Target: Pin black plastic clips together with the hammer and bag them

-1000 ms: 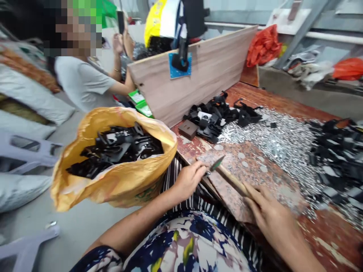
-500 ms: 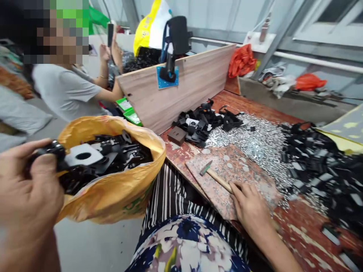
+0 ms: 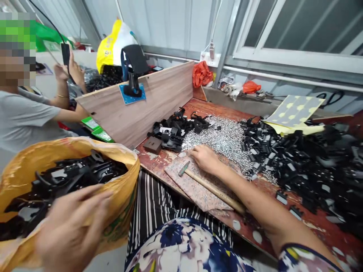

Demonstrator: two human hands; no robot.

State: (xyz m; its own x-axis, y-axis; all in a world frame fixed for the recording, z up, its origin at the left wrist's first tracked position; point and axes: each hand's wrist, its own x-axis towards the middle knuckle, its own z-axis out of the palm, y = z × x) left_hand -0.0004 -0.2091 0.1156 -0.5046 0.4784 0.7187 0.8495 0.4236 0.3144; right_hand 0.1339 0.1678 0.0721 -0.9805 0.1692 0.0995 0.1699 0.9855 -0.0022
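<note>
My left hand [image 3: 72, 228], blurred by motion, is at the near rim of a yellow woven sack [image 3: 132, 151], fingers stretched out and nothing seen in them. Inside the sack lie many black plastic parts [image 3: 76, 172], some with light grey plates. My right hand [image 3: 205, 158] is over the far part of a speckled stone slab [image 3: 176, 172], beside a heap of small shiny metal pins [image 3: 227, 138]. Its fingers are bent together; whatever is between the tips is hidden. A hammer [image 3: 210, 187] with a wooden handle lies on the slab, under my right forearm.
Black clip-like parts [image 3: 312, 170] cover the table's right side, with a dotted sheet [image 3: 295, 109] on them. More black parts [image 3: 172, 132] and a brown block [image 3: 152, 145] sit by the wooden partition [image 3: 164, 87]. Beyond it, a person in a grey shirt [image 3: 25, 117] raises both hands.
My left hand has let go of the black part with a grey plate and moved right across the sack. My right hand has left the hammer and moved to the pins. The view has turned right.
</note>
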